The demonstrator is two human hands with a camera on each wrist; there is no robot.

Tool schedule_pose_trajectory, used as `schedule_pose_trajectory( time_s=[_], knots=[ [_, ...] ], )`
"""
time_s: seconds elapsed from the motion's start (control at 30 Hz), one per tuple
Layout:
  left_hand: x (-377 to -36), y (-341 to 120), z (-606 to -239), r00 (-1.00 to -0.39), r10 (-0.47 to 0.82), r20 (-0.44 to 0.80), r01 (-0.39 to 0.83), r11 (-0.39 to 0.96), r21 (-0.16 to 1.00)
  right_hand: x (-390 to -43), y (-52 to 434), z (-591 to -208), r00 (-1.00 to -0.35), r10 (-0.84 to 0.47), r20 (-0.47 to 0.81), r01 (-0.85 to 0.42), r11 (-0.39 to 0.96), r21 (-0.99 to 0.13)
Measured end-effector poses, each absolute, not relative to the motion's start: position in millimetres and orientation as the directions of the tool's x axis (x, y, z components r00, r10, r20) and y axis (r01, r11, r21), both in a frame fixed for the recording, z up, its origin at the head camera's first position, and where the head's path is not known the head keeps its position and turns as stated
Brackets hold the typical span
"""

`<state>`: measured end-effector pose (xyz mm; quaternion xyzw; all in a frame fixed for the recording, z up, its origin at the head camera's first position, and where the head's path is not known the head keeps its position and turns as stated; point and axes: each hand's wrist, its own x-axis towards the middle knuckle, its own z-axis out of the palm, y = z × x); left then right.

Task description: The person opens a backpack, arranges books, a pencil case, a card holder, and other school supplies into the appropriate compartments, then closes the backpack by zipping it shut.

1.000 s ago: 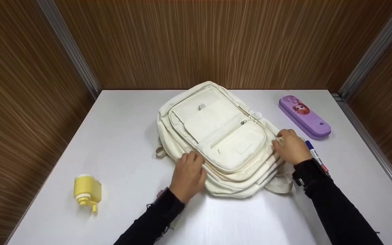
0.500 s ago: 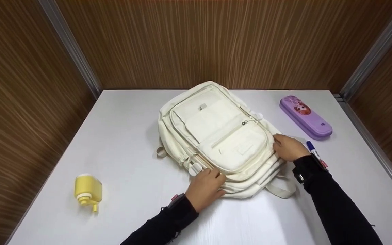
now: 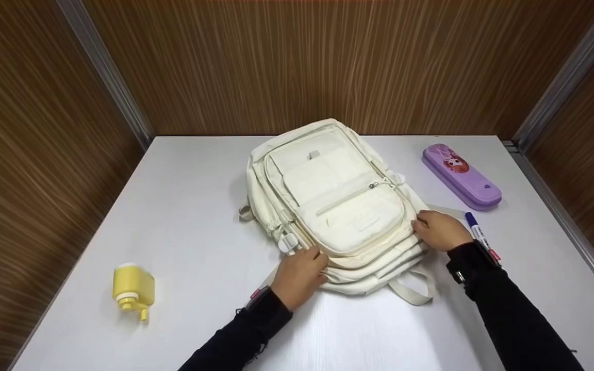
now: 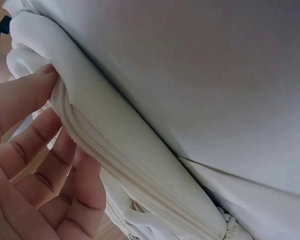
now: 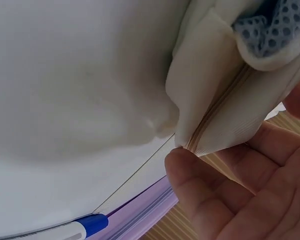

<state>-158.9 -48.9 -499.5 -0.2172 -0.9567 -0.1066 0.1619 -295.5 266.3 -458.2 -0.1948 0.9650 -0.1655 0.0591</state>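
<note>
No lettering can be read anywhere; the purple pencil case (image 3: 461,176) bears only a cartoon figure.

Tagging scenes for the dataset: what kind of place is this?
Probably a staged recording booth, not a real classroom: a white table boxed in by wood-grain wall panels on three sides, with only school items laid out, a cream backpack, a purple pencil case and a marker.

- A white bench (image 3: 183,216) fills a narrow alcove, its surface smooth and faintly glossy.
- Brown wood-grain walls (image 3: 297,67) close it in at the back and both sides.
- Grey metal strips (image 3: 103,72) run down the two back corners.
</note>
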Motion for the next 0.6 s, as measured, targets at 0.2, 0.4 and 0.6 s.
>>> schedule_pose_trajectory(
  time_s=[0.2,0.4,0.6],
  knots=[
    [-164.5,-56.7,-499.5,-0.871,0.337,0.358,0.417,0.892,0.173,-288.1,266.0,-458.8,-0.926,-0.377,-0.024,-0.349,0.879,-0.326],
    [-170.6,-65.9,-499.0,-0.891,0.279,0.359,0.369,0.905,0.213,-277.8,264.4,-462.0,-0.927,-0.374,0.021,-0.362,0.880,-0.307],
    [-176.2,-78.2,-499.2,-0.903,0.234,0.361,0.327,0.918,0.223,-266.9,260.2,-463.8,-0.915,-0.401,0.047,-0.397,0.876,-0.273]
  ],
)
